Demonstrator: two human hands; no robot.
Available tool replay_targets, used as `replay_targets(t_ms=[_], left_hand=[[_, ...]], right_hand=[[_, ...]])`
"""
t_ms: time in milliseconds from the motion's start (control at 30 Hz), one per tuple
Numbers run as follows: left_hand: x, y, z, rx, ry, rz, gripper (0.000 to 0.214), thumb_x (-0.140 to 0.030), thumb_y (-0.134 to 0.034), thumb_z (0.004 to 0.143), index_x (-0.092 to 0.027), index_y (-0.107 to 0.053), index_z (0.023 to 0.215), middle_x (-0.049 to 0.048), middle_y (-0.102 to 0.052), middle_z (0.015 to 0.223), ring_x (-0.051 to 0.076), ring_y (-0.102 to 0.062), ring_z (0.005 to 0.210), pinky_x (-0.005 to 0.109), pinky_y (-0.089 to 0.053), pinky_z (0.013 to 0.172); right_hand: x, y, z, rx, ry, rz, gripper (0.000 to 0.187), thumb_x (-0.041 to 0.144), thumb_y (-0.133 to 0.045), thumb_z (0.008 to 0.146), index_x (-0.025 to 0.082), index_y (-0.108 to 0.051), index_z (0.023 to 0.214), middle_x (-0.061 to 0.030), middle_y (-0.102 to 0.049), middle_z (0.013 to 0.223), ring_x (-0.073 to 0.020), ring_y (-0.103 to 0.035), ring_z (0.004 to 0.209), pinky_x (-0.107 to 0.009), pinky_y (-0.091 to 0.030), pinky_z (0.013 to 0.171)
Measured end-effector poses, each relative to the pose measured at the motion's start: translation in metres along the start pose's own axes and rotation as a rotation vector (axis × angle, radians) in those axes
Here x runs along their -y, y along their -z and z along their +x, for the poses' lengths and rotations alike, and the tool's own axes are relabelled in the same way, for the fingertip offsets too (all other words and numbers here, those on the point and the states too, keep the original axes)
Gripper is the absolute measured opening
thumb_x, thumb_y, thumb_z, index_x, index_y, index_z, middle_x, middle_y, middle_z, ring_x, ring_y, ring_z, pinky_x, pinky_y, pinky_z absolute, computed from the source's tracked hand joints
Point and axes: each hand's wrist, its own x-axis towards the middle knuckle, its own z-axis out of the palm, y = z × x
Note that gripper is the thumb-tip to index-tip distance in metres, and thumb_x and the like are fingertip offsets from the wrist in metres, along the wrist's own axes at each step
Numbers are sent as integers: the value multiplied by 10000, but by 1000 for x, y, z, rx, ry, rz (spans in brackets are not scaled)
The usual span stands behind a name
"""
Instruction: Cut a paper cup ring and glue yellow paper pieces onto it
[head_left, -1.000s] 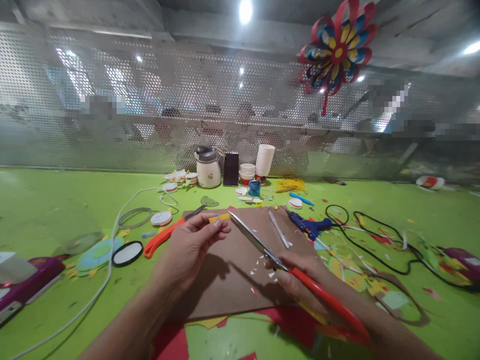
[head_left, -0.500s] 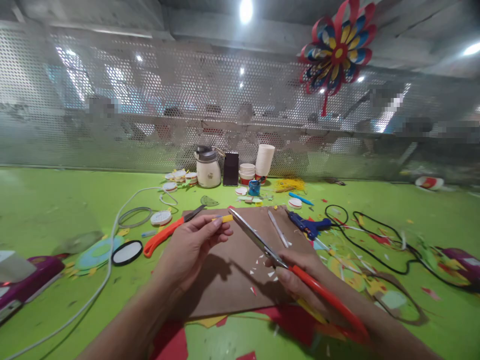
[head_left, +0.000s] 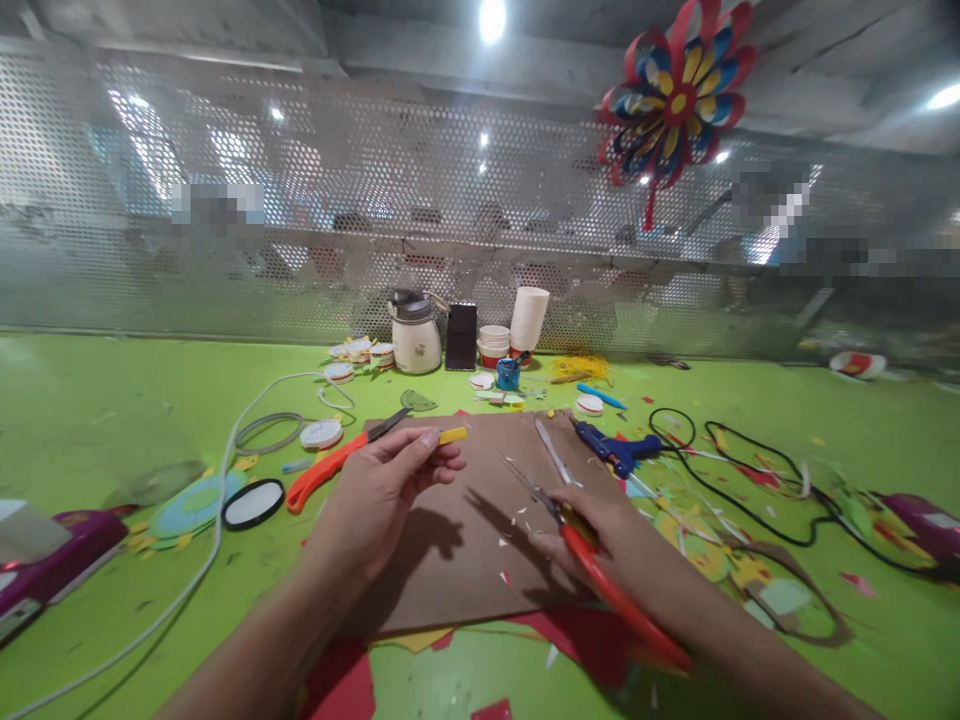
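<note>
Between the thumb and fingers of my left hand (head_left: 397, 470) is a small yellow strip (head_left: 453, 436), probably paper, its free end pointing right. My right hand (head_left: 600, 530) grips a pair of scissors (head_left: 611, 585) with red-orange handles; the blades point up and left, apart from the strip. Both hands are above a brown cardboard sheet (head_left: 450, 590) scattered with small white and red scraps. A white pen-like tool (head_left: 553, 450) lies on the sheet just beyond my right hand. Left of my left hand rests another orange-handled pair of scissors (head_left: 330, 475).
A blue glue gun (head_left: 619, 448) with a black cord lies to the right. Farther back stand a white jug (head_left: 416, 340), a dark phone (head_left: 461, 338) and stacked paper cups (head_left: 529, 318). A white cable (head_left: 219, 520) runs along the left. Red paper (head_left: 341, 685) lies near the front edge.
The scissors have drawn back from the yellow strip, down and to the right, and are blurred by motion. My left hand has barely moved.
</note>
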Motion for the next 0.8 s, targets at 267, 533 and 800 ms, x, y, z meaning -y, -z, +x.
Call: replay_targets(t_ms=[267,533,800], left_hand=[[3,1,1,34,31,30,199,-316,-835,687,-137,-810,768,106,-777,741,168,-692,679,228,-554,646],[13,-1,-3,143,114,135,191,-318,-773,756,-135,-797,804,100,-762,786,175,-667,689,255,-562,675],[26,-18,-19,407,401,25,223,-369,-710,809,-169,-749,716,68,-651,658,222,-612,587,383,-554,592]], right_hand=[[-6,-9,1,92,51,-496,155,264,-597,868,177,-690,957,-145,-697,945,-297,-639,912,-398,-455,803],[4,10,2,115,192,-526,311,234,-679,834,190,-660,1141,-120,-667,1045,-287,-599,1010,-410,-472,862],[12,-3,13,-231,329,-53,167,259,-699,882,172,-654,1018,-30,-666,887,-159,-607,795,-298,-489,754]])
